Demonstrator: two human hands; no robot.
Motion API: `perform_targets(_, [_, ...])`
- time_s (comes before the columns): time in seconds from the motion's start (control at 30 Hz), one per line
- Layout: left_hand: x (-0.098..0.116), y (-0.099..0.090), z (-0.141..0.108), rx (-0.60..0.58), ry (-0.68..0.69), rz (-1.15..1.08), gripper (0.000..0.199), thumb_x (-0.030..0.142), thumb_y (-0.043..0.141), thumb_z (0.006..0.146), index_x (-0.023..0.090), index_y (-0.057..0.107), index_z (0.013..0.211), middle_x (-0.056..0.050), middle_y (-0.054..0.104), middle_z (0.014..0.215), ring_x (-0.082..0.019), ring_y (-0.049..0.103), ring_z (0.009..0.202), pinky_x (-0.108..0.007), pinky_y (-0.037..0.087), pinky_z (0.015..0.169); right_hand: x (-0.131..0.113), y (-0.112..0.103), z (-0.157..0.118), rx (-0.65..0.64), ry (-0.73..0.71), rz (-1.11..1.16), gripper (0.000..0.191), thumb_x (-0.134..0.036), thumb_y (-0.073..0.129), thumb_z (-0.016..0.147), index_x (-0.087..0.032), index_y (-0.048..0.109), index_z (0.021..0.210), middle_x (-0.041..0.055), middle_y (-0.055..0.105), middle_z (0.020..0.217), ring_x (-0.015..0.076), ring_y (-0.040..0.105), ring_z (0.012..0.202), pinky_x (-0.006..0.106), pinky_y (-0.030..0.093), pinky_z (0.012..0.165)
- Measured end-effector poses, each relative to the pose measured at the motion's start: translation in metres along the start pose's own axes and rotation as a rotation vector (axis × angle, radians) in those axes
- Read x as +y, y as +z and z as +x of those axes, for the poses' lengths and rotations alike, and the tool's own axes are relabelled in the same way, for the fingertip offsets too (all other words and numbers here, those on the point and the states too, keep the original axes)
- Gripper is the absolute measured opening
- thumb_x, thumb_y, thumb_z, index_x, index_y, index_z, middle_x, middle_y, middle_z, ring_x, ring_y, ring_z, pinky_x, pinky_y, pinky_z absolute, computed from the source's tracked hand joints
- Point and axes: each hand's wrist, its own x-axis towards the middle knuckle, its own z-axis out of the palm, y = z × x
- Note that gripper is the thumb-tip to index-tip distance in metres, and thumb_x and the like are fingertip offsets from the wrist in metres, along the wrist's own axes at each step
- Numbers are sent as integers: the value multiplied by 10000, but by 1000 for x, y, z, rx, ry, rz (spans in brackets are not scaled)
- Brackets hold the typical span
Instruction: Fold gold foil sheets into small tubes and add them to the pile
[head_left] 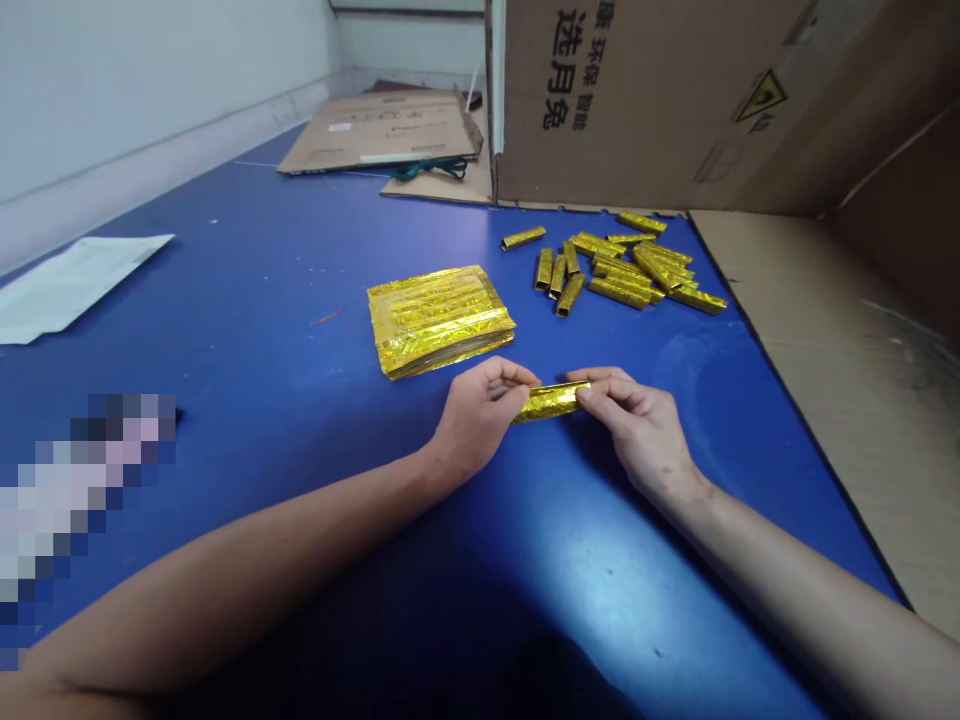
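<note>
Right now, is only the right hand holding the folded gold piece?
No, left hand and right hand each pinch the folded gold piece.

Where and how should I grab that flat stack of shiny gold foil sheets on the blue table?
Probably best by the near edge of the flat stack of shiny gold foil sheets, coming from the near side, thumb above and fingers below: the layers show slightly parted there, and the left hand is close by.

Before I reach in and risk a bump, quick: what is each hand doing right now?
Left hand: closed, pinching the left end of the folded gold strip.
Right hand: closed, pinching the same strip at its right end.
</note>
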Motion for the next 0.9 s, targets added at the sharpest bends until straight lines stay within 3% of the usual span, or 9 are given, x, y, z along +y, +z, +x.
perform_targets(0.3, [0, 2, -7, -40, 116, 60, 128, 117, 509, 733, 138, 590, 830, 13, 590, 656, -73, 524, 559, -181, 408, 521, -1, 1, 2, 17, 78, 116, 93, -266, 639, 689, -194, 670, 638, 25, 665, 842, 151, 573, 767, 304, 424, 728])
perform_targets(0.53, [-6, 5, -12, -102, 265, 81, 136, 138, 523, 766, 147, 581, 888, -47, 642, 896, -129, 612, 816, -263, 492, 772, -17, 2, 1, -62, 348, 326, 146, -280, 644, 672, -153, 607, 613, -7, 592, 517, 86, 494, 457, 206, 370, 435])
perform_targets(0.7, [-1, 4, -14, -95, 357, 230, 132, 112, 497, 773, 146, 590, 860, -61, 647, 916, -134, 607, 853, -271, 492, 798, -22, 0, 3, -126, 481, 458, 174, -269, 679, 637, -147, 562, 597, 10, 601, 489, 99, 549, 442, 196, 428, 429])
perform_targets(0.9, [1, 3, -16, -117, 517, 361, 184, 65, 466, 772, 159, 592, 869, -45, 652, 922, -127, 600, 879, -261, 470, 811, -24, -1, 5, -111, 554, 496, 108, -200, 655, 620, -149, 563, 597, 20, 623, 512, 111, 572, 435, 201, 458, 402])
